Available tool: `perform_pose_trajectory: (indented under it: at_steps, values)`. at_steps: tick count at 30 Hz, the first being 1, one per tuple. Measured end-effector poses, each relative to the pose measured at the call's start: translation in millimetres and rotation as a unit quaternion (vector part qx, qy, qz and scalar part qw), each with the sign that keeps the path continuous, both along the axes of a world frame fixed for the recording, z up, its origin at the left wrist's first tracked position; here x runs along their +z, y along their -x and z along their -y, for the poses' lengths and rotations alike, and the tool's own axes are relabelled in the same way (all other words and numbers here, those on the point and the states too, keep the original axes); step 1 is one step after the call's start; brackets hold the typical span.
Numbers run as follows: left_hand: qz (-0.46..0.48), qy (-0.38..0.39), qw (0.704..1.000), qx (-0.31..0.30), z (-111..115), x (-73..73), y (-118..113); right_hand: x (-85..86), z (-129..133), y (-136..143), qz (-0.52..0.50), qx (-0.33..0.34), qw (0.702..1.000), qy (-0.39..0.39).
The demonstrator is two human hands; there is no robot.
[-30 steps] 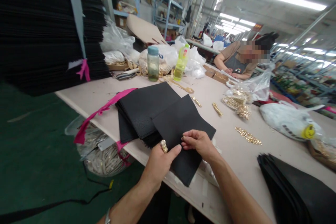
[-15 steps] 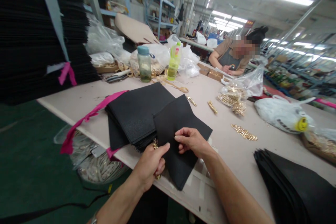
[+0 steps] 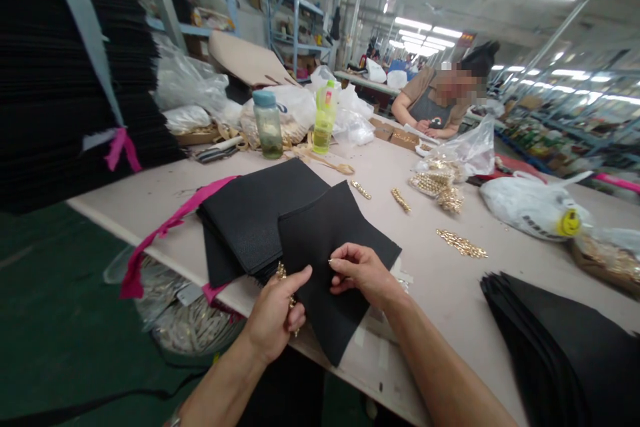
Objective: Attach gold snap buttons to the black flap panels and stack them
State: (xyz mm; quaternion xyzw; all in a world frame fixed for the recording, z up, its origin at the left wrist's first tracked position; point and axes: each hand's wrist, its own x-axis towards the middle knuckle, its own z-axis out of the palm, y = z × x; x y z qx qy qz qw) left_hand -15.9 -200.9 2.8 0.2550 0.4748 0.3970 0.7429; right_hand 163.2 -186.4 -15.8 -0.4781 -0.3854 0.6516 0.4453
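A black leather-like panel [image 3: 313,233] is held up over the table's near edge, slightly bent. My left hand [image 3: 277,310] is closed on its left edge, thumb on the front face. A gold chain [image 3: 281,271] runs through that same fist, its ends poking out above and below. My right hand [image 3: 363,273] pinches a tiny gold piece [image 3: 331,261] against the middle of the panel; its exact kind is too small to make out. Just behind lies a stack of black panels [image 3: 265,213]. Whatever is behind the held panel is hidden.
Gold chain pieces [image 3: 461,243] lie on the table [image 3: 430,293] to the right, near a bag of gold chain [image 3: 437,180]. More black panels [image 3: 560,340] sit at right. Two bottles [image 3: 324,121] stand behind. A co-worker [image 3: 435,103] sits across. A pink strip [image 3: 175,217] hangs over the left edge.
The view has shifted slightly. My left hand and the panel have moved a little left, while my right hand keeps its pinch at the panel's middle.
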Motion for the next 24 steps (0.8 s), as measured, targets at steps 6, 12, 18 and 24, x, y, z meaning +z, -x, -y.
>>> perform_pose_trajectory:
  at_steps: [6, 12, 18, 24]
  values:
    - [-0.034, -0.065, 0.996, -0.041, 11.1, -2.4, 4.0, 3.4, 5.0, -0.1, -0.021, -0.016, 1.0, -0.002]
    - [-0.102, -0.131, 0.985, -0.045, 16.5, 28.6, 0.6, 22.8, 14.4, 3.5, 0.028, -0.057, 0.994, -0.092]
    - [-0.012, -0.059, 0.998, 0.01, 24.4, 48.8, -11.1, 50.3, 43.6, 13.5, 0.183, -0.129, 0.946, -0.232]
    - [0.062, 0.06, 0.995, -0.051, 33.7, 45.2, -5.9, 53.8, 58.2, 2.9, 0.091, -0.09, 0.979, -0.159]
